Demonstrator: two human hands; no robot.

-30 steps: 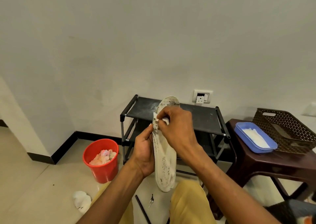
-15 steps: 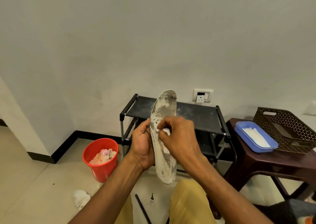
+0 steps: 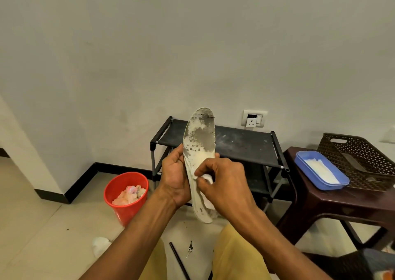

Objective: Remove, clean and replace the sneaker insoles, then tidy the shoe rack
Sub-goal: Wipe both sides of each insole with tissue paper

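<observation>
One insole (image 3: pixel 199 139) in left grip (image 3: pixel 175 177).

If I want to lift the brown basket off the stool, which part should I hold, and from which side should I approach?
Likely the handle slot in the far end wall of the brown basket. Reach from above, over the open top, and hook fingers through it from inside: the blue tray sits in front of the near wall on the stool.

Left grip (image 3: pixel 175 177) curls in a clasp, right grip (image 3: pixel 226 183) pinched beside it.
</observation>
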